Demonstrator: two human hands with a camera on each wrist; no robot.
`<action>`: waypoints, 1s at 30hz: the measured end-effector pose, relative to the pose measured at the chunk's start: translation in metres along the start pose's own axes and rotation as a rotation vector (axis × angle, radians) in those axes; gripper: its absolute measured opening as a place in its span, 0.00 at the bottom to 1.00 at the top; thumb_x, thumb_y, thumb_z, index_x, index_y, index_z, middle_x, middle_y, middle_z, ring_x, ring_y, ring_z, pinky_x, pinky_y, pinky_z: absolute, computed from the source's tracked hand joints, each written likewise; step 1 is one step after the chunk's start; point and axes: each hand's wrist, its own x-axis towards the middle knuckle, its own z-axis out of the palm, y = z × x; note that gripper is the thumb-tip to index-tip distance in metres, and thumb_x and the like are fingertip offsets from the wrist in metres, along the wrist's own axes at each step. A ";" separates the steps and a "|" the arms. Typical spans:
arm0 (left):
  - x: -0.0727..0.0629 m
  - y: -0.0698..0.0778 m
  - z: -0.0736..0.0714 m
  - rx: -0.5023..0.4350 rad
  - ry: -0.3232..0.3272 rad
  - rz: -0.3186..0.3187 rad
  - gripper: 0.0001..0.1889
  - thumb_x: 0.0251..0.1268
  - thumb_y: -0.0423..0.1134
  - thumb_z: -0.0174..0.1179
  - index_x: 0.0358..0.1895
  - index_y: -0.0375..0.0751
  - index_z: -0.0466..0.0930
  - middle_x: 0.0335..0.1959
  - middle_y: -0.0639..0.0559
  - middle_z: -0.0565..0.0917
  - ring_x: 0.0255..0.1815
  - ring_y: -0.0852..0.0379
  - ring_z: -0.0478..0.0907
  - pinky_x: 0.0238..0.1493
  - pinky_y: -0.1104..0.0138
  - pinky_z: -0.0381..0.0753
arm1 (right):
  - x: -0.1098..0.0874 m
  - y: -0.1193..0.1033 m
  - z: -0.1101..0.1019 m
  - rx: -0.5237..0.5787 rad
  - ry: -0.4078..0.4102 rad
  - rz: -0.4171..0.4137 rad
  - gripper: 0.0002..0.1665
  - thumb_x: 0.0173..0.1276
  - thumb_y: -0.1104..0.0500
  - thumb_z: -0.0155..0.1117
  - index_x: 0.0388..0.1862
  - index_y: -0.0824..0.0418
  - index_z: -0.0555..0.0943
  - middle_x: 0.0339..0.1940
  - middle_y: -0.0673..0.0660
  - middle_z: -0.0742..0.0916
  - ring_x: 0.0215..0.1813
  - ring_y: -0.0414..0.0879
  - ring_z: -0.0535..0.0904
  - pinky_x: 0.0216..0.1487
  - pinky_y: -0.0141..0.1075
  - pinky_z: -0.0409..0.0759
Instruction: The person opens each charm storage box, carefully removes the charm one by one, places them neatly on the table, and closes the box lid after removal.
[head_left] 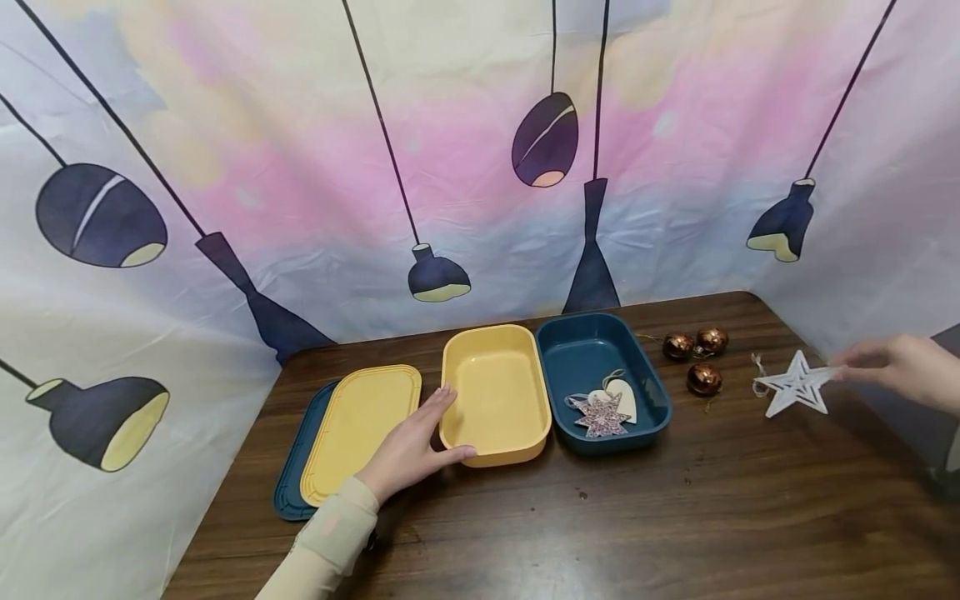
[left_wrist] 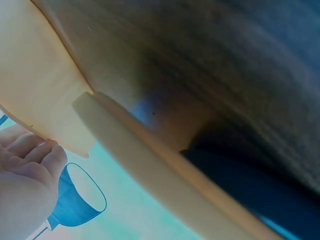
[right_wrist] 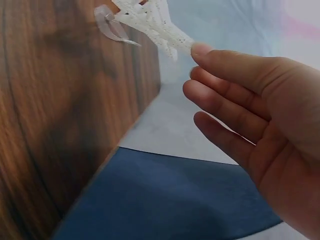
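Note:
In the head view my left hand (head_left: 411,443) rests against the left side and near corner of a yellow rectangular box (head_left: 495,398), thumb along its near wall. The left wrist view shows that hand's fingers (left_wrist: 52,157) touching the box wall. On the far right, my right hand (head_left: 903,371) pinches one point of a white openwork star ornament (head_left: 799,386) by thumb and fingertips, with a loop dangling from it. The right wrist view catches the star (right_wrist: 155,25) edge-on above the table. A dark blue box (head_left: 603,333) beside the yellow one holds a glittery star (head_left: 602,414) and a pale heart ornament (head_left: 624,398).
Three shiny brown baubles (head_left: 704,379) lie right of the blue box. To the left, a yellow lid (head_left: 365,425) overlaps a blue lid (head_left: 294,483) on the dark wooden table (head_left: 600,533). A cloth printed with lamps (head_left: 465,167) hangs behind.

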 end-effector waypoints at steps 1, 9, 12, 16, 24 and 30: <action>0.000 0.000 0.000 -0.002 0.002 0.002 0.56 0.55 0.77 0.59 0.80 0.47 0.56 0.81 0.52 0.55 0.80 0.56 0.52 0.72 0.49 0.65 | -0.001 0.000 0.003 0.012 0.002 0.008 0.21 0.69 0.55 0.70 0.43 0.76 0.84 0.37 0.73 0.86 0.43 0.75 0.80 0.38 0.59 0.79; 0.001 0.001 0.001 0.003 0.000 0.007 0.56 0.55 0.77 0.59 0.81 0.46 0.55 0.81 0.52 0.54 0.80 0.57 0.51 0.73 0.50 0.64 | -0.005 -0.002 0.016 0.095 0.016 0.050 0.21 0.71 0.53 0.68 0.43 0.75 0.85 0.41 0.77 0.85 0.50 0.80 0.75 0.40 0.62 0.76; 0.001 0.000 0.001 0.001 0.000 0.005 0.56 0.55 0.77 0.59 0.81 0.46 0.55 0.81 0.52 0.54 0.80 0.57 0.51 0.73 0.50 0.64 | -0.006 0.001 0.020 0.106 -0.010 0.073 0.26 0.72 0.50 0.67 0.46 0.76 0.84 0.45 0.80 0.83 0.51 0.81 0.73 0.38 0.61 0.77; 0.000 0.000 0.000 -0.005 0.009 0.001 0.56 0.54 0.77 0.60 0.81 0.46 0.56 0.81 0.53 0.55 0.80 0.57 0.51 0.72 0.49 0.64 | -0.008 0.006 0.027 0.109 -0.029 0.078 0.27 0.72 0.47 0.67 0.46 0.74 0.84 0.46 0.79 0.83 0.51 0.81 0.74 0.39 0.62 0.77; -0.001 0.000 0.002 -0.017 0.007 -0.016 0.56 0.54 0.78 0.59 0.81 0.47 0.55 0.81 0.53 0.54 0.80 0.56 0.52 0.73 0.49 0.64 | -0.013 0.011 0.042 0.101 -0.027 0.066 0.23 0.72 0.50 0.67 0.44 0.73 0.84 0.39 0.72 0.87 0.48 0.77 0.78 0.41 0.64 0.75; -0.002 0.000 0.000 -0.012 0.010 -0.008 0.56 0.54 0.78 0.59 0.81 0.47 0.56 0.81 0.53 0.55 0.80 0.55 0.53 0.72 0.49 0.65 | -0.015 0.011 0.056 0.075 -0.019 0.037 0.16 0.70 0.54 0.69 0.38 0.70 0.86 0.36 0.68 0.88 0.44 0.73 0.80 0.41 0.62 0.76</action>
